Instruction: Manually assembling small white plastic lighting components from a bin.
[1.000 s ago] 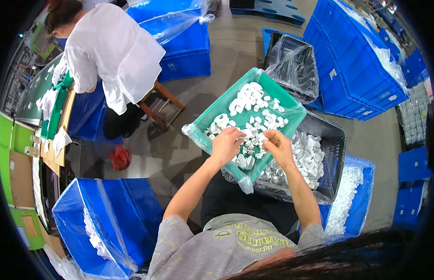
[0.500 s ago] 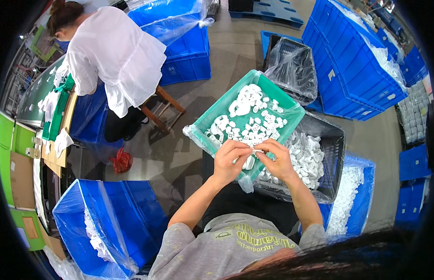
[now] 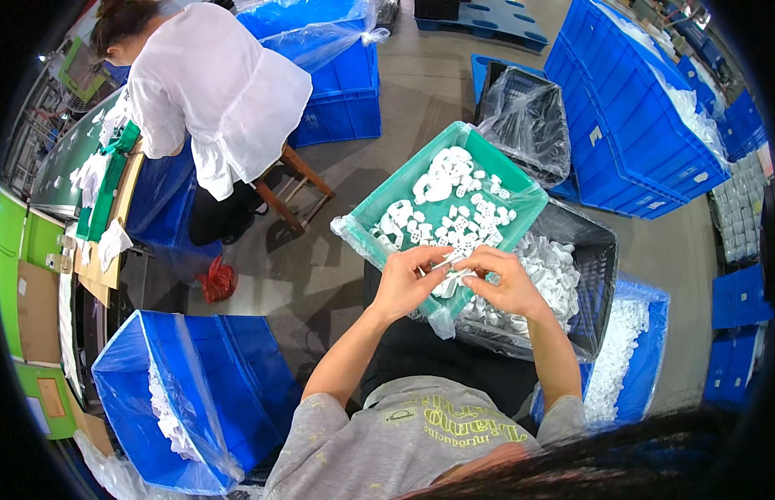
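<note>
Over the near edge of a green plastic crate [image 3: 377,198], both my hands are raised close together. My left hand [image 3: 404,283] pinches a small, slim white plastic part [image 3: 442,262] between thumb and fingertips. Just to its right, my right hand [image 3: 504,286] has its thumb and fingers drawn together in a pinch. What lies between them is too small to make out. Inside the crate are many small white plastic pieces [image 3: 460,225], some blocky with holes, and larger curved white pieces [image 3: 442,173] toward the far side.
Beside and below the green crate, a black crate [image 3: 600,292] holds white parts. Blue bins stand at lower left [image 3: 237,375], right [image 3: 637,125] and lower right [image 3: 654,358]. A person in white [image 3: 229,92] sits on a wooden stool [image 3: 308,179] at a workbench. A red bag [image 3: 218,279] lies on the floor.
My hands have come slightly apart from their tip-to-tip hold, and the white part now sticks out from my left fingertips. The seated person has shifted a little to the right.
</note>
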A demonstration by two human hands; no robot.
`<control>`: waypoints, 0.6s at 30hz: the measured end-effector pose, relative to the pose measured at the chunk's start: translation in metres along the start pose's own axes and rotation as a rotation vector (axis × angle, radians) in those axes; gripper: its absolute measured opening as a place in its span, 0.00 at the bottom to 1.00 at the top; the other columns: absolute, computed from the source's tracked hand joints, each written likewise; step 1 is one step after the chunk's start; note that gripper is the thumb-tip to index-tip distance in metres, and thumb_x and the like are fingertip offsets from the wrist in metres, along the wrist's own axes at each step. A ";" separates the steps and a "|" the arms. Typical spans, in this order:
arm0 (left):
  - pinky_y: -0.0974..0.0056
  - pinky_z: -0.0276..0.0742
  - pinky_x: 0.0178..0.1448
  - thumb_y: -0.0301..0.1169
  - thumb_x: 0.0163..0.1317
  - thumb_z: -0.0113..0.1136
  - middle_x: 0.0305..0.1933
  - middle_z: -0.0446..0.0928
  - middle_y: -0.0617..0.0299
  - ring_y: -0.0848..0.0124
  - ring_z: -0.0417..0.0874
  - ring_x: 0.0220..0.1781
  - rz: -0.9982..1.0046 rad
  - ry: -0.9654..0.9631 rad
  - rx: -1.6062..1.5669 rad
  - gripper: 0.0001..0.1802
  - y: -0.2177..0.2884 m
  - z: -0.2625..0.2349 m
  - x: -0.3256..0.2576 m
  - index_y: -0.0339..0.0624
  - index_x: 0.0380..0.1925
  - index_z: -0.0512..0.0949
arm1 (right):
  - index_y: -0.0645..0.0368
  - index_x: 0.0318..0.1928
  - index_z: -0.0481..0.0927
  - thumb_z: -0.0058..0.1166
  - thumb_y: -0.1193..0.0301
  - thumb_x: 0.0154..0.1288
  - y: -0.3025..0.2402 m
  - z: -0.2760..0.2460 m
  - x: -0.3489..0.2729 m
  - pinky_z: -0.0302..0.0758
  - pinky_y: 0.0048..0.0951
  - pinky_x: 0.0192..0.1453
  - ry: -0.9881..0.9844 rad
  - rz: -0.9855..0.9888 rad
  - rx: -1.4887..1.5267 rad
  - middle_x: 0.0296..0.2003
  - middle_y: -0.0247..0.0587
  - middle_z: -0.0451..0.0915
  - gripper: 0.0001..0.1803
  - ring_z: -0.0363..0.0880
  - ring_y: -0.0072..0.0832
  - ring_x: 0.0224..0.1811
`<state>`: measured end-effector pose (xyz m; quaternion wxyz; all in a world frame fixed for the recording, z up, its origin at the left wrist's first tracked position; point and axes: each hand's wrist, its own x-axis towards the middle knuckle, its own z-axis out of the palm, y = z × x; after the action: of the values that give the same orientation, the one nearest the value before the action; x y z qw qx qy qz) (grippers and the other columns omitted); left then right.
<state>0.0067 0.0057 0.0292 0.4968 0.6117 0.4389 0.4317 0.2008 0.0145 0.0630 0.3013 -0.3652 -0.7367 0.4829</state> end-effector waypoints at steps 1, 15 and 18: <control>0.74 0.68 0.25 0.21 0.51 0.58 0.33 0.76 0.64 0.82 0.71 0.21 -0.082 0.034 -0.088 0.18 0.000 0.004 -0.001 0.42 0.45 0.76 | 0.60 0.38 0.78 0.54 0.79 0.52 -0.004 0.001 0.000 0.69 0.23 0.31 0.053 -0.002 -0.076 0.29 0.37 0.72 0.11 0.70 0.24 0.26; 0.75 0.69 0.23 0.19 0.49 0.59 0.25 0.78 0.60 0.77 0.77 0.22 -0.408 0.129 -0.337 0.08 -0.022 0.015 -0.006 0.31 0.32 0.78 | 0.65 0.38 0.78 0.55 0.81 0.53 0.019 0.008 -0.007 0.73 0.22 0.35 0.360 0.156 0.266 0.40 0.39 0.75 0.10 0.75 0.19 0.33; 0.74 0.67 0.20 0.19 0.48 0.59 0.25 0.78 0.59 0.77 0.77 0.21 -0.402 0.263 -0.453 0.10 -0.026 0.017 -0.002 0.31 0.33 0.78 | 0.65 0.39 0.78 0.54 0.82 0.54 0.010 0.015 -0.013 0.74 0.21 0.35 0.404 0.101 0.383 0.41 0.40 0.75 0.10 0.76 0.21 0.34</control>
<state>0.0202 0.0028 0.0008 0.6346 0.3258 0.5039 0.4870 0.1988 -0.0013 0.0477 0.4812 -0.4266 -0.5379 0.5451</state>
